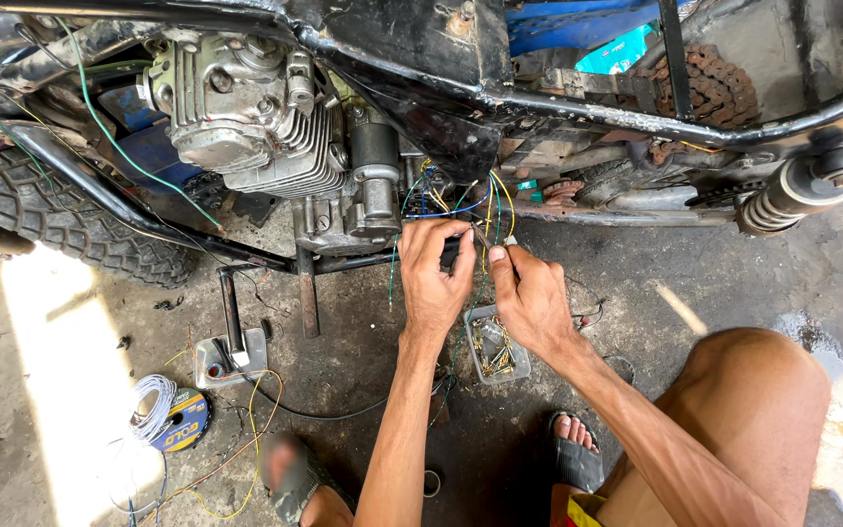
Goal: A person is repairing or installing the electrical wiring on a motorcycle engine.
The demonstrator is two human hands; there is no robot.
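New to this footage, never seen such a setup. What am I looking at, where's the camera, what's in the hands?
One picture, from a camera on the person's head, looking down. Both bare hands work on a bundle of coloured wires hanging from a stripped motorcycle, next to its engine. The left hand and right hand each pinch wires. On the concrete floor below: a small clear tray of metal bits, a white wire coil and a tape roll. A tyre sits left.
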